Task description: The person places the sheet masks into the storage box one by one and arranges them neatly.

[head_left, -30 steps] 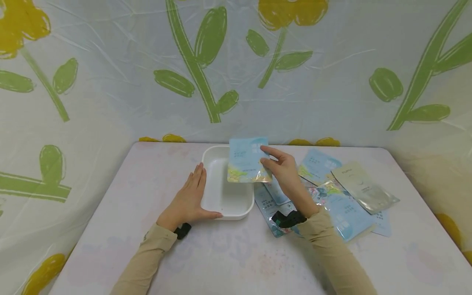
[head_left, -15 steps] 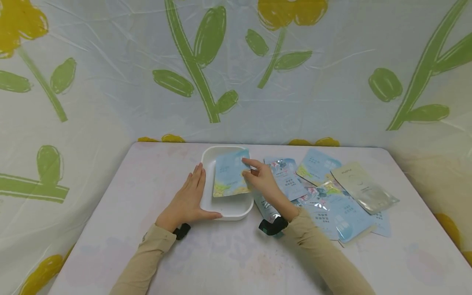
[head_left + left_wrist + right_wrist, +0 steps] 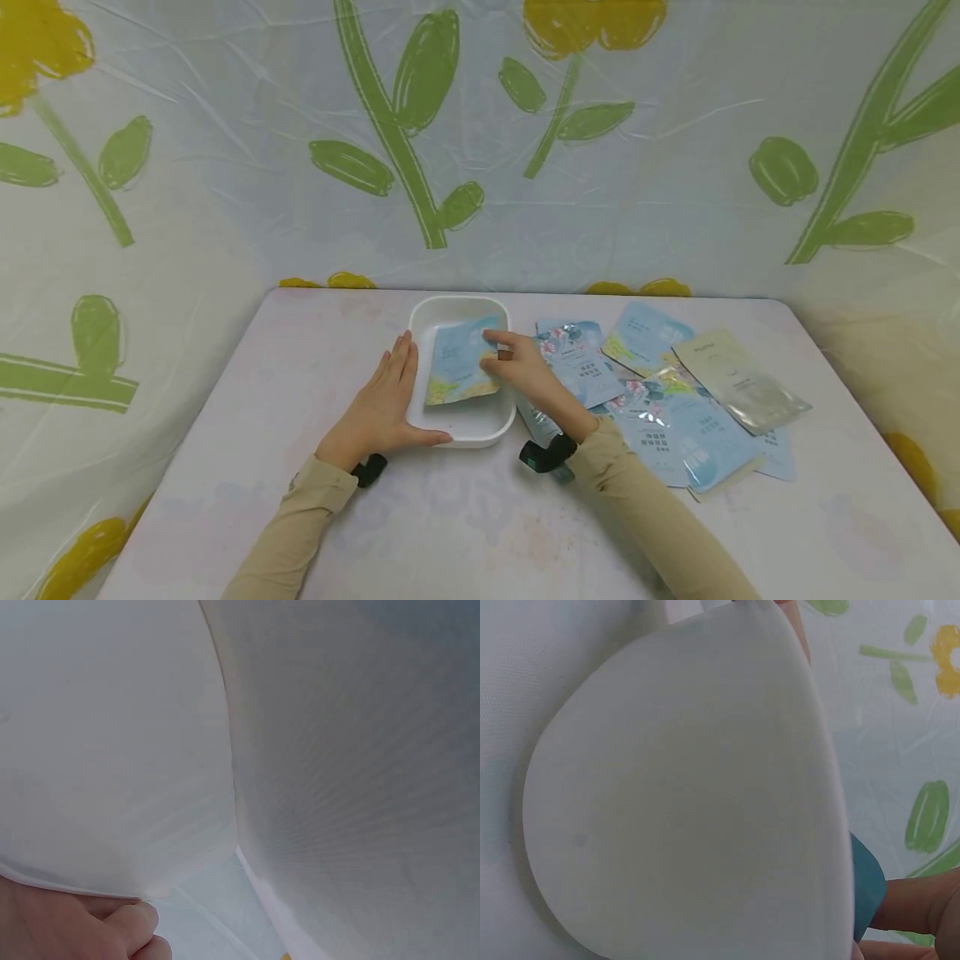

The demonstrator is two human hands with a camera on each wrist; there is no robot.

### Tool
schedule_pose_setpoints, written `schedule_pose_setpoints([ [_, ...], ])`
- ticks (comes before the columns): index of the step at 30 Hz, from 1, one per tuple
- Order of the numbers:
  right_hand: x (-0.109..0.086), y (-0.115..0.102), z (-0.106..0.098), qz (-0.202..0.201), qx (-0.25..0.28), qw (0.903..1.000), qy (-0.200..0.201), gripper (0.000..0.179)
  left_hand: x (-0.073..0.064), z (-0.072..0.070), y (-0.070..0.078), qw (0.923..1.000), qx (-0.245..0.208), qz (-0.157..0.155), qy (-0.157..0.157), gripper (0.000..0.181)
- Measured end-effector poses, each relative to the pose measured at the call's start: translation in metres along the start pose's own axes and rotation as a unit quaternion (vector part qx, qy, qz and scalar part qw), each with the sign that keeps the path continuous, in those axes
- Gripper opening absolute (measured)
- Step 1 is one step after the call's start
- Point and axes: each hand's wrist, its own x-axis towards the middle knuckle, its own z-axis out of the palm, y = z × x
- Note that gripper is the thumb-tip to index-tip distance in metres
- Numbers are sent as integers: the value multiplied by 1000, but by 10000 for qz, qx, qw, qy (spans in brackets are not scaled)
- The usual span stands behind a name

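Note:
A white plastic tub (image 3: 483, 442) stands on the table with its long side running away from me. Along its left side lies my left hand (image 3: 375, 412), fingers straight against the wall and thumb stretched across the front rim. My right hand (image 3: 528, 375) pinches the right edge of a light-blue sheet mask packet (image 3: 459, 362) with yellow at its bottom. This packet is tilted inside the tub. In the right wrist view the tub wall (image 3: 690, 787) hides most of it; a blue corner of the packet (image 3: 866, 877) shows beside the fingers.
Right of the tub, several more packets overlap in a loose pile: a floral one (image 3: 581, 367), a blue one (image 3: 708, 433) and a silver-beige one (image 3: 738, 379). One packet (image 3: 540, 425) lies partly under the right wrist. Behind the table hangs a flower-patterned cloth (image 3: 637, 208).
My right hand has carried the blue packet left and down, from over the tub's right side to inside the tub. The left hand has stayed against the tub.

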Motion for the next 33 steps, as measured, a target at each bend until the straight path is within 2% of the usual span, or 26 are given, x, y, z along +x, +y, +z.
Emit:
schedule_pose_setpoints([
  [7,3,-9,2,418,-81,9979,-478,63,0,-1,0,10000,61,8,-57,141],
  [15,5,-14,5,571,-267,9942,-867,64,0,0,-1,10000,60,65,17,140],
  [18,6,-13,7,736,17,9933,-889,62,-1,0,-1,10000,12,82,39,140],
  [21,7,-15,10,1004,584,9889,-929,62,-1,-1,0,10000,11,87,42,140],
  [27,11,-18,19,1374,1760,9690,-1062,68,-1,-2,0,9999,33,98,14,139],
  [29,12,-18,22,1554,1904,9644,-980,73,-1,-2,0,9999,43,105,10,138],
  [33,10,-18,26,1922,1888,9609,-632,83,-1,0,-1,9999,60,127,59,138],
])
